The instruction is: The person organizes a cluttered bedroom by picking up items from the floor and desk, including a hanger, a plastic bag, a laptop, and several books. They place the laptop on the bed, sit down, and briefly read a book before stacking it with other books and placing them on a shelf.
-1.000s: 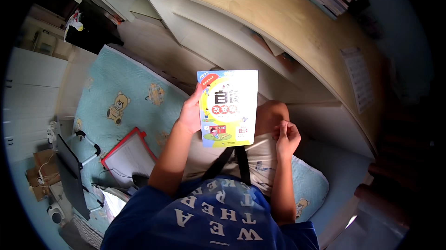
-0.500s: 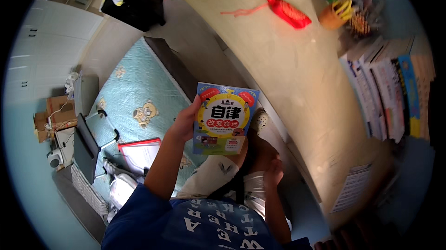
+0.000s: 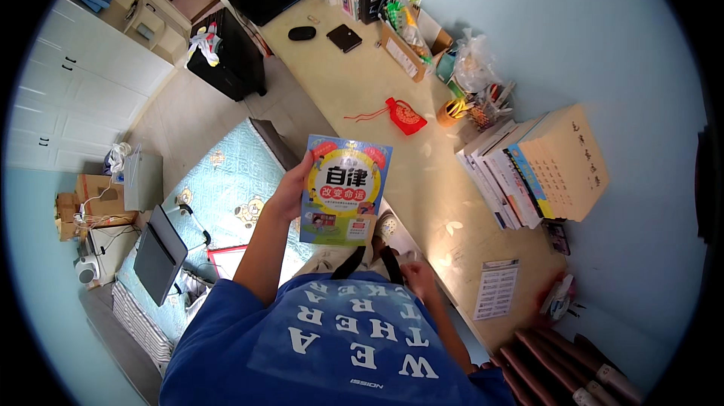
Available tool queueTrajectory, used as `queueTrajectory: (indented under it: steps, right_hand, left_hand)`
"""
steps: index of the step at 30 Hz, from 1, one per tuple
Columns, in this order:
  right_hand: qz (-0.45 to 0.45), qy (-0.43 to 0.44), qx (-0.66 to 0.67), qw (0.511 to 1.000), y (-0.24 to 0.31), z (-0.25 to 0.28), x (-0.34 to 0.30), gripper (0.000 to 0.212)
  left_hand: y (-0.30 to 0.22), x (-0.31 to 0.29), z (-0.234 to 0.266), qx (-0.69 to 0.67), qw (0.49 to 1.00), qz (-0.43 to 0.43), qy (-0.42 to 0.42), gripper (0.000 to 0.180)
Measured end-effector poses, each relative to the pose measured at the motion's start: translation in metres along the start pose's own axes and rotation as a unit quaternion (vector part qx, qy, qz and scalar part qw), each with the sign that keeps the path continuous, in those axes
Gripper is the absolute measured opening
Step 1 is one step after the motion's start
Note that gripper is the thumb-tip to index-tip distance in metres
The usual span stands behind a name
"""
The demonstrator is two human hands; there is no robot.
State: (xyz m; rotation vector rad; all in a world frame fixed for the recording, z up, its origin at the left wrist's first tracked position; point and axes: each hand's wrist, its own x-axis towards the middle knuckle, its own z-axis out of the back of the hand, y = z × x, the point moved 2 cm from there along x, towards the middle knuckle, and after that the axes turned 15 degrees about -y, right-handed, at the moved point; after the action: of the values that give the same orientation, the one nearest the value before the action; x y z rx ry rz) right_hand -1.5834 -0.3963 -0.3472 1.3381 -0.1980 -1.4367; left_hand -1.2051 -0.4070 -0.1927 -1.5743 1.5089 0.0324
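Note:
My left hand (image 3: 292,189) grips the left edge of a colourful book (image 3: 345,189) with a blue border, a yellow circle and dark and red lettering. Its front cover faces me, above the gap between bed and desk. Low at my right side, near my light-coloured shorts, my right hand (image 3: 418,276) has its fingers loosely curled, and nothing shows in them. Part of my legs lies hidden behind the book.
The long desk (image 3: 437,232) carries a red drawstring pouch (image 3: 406,116), a pen holder (image 3: 452,110), a row of books (image 3: 528,172) and a printed sheet (image 3: 496,289). Left are a blue bed (image 3: 219,187) and a folding laptop table (image 3: 160,254). Beyond stands a black suitcase (image 3: 226,59).
The view has tilted up and shifted, so more of the desk and wall shows. The book stays in my left hand, and my right hand remains low at my side.

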Motion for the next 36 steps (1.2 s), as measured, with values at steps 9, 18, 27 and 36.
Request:
queueTrajectory:
  steps: [9, 18, 27, 36]
  right_hand:
    - [-0.025, 0.027, 0.006, 0.999, 0.031, 0.026, 0.002, 0.015]
    - [-0.04, 0.01, 0.078, 0.996, 0.022, 0.04, -0.008, 0.012]
    - [-0.09, -0.121, 0.058, 0.987, 0.001, 0.067, -0.027, 0.014]
    - [-0.165, -0.165, 0.118, 0.965, -0.019, 0.064, -0.062, 0.015]
  left_hand:
    - [0.013, -0.026, -0.042, -0.084, 0.995, 0.04, 0.02, 0.057]
    - [0.04, -0.022, -0.05, -0.077, 0.993, 0.086, -0.008, 0.051]
    - [0.125, 0.051, -0.005, 0.355, 0.932, 0.041, -0.055, 0.025]
    - [0.068, 0.138, 0.003, -0.116, 0.991, -0.045, -0.057, 0.035]
